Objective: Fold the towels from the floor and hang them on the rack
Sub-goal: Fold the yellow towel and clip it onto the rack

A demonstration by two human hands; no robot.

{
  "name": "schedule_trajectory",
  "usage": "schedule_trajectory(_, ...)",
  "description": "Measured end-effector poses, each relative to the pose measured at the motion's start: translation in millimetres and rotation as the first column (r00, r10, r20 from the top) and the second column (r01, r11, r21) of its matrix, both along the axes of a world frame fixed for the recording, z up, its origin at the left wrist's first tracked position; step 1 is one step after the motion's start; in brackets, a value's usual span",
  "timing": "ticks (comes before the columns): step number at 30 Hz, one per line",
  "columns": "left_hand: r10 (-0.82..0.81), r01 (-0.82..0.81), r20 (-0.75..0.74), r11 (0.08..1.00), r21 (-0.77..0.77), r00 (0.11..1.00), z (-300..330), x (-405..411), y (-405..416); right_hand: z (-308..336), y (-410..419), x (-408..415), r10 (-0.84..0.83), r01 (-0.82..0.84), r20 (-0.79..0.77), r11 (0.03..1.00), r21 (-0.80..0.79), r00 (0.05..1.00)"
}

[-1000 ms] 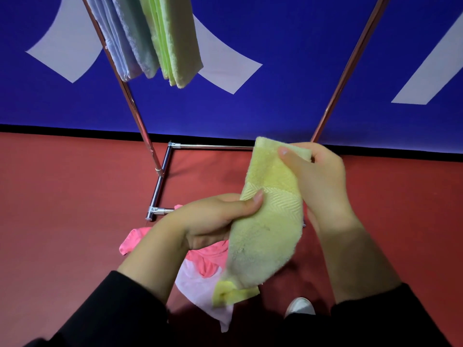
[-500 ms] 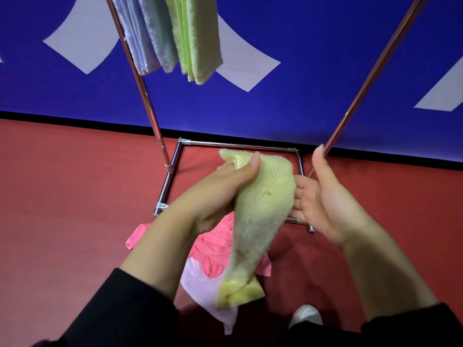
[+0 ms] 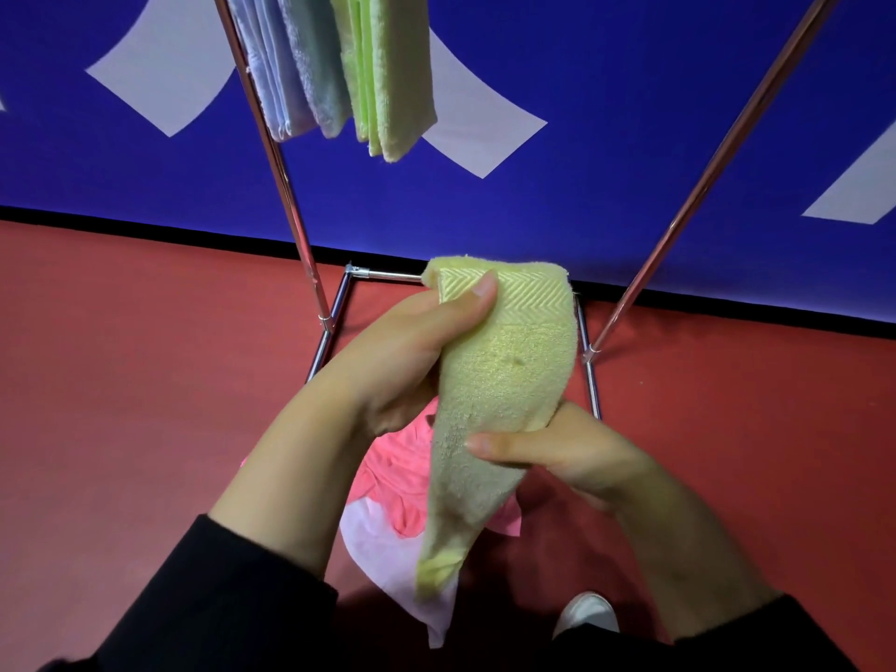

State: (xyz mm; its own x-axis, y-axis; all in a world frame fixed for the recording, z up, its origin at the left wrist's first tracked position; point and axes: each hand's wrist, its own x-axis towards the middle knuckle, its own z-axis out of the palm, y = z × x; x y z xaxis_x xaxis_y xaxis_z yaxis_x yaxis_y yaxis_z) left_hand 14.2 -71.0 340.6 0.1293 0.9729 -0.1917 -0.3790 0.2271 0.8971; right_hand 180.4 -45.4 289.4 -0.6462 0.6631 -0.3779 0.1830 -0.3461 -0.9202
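A yellow towel [image 3: 504, 380] hangs lengthwise between my hands, above the floor. My left hand [image 3: 407, 351] pinches its top edge, thumb on the herringbone band. Lower down, my right hand [image 3: 548, 453] grips the towel's middle, thumb across the front. The towel's bottom corner dangles near a pink towel [image 3: 392, 482] and a pale lilac towel [image 3: 373, 540] lying on the red floor. The chrome rack [image 3: 286, 186] stands just beyond, with folded light blue towels [image 3: 291, 65] and folded green towels [image 3: 388, 75] hanging at its top left.
The rack's right pole [image 3: 703, 186] slants up to the right, and its base frame [image 3: 589, 375] lies on the red floor behind my hands. A blue wall with white shapes rises behind. My white shoe [image 3: 586, 618] shows at the bottom.
My right hand, open beside the towel half a second ago, has dropped and taken hold of the towel's middle. My left hand keeps the top edge.
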Motion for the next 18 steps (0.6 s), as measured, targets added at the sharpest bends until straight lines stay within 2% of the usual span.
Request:
schedule_trajectory(6,-0.028,0.028,-0.012,1.0,-0.004,1.0,6,-1,-3,0,-7,-5,0.071,-0.067,0.057,0.995,-0.078,0.996)
schedule_trajectory(12,0.239,-0.245,-0.056,0.956,-0.161,0.969,1,-9,4,3,-8,-5,0.186,-0.167,0.072,0.962,-0.217,0.98)
schedule_trajectory(15,0.309,-0.329,-0.123,0.924,-0.193,0.943,-4,-14,5,6,-7,-4,0.166,-0.154,0.015,0.937,-0.313,0.986)
schedule_trajectory(18,0.365,-0.393,-0.15,0.881,-0.263,0.919,-9,-17,7,12,-7,0,0.094,-0.142,-0.133,0.899,-0.415,0.987)
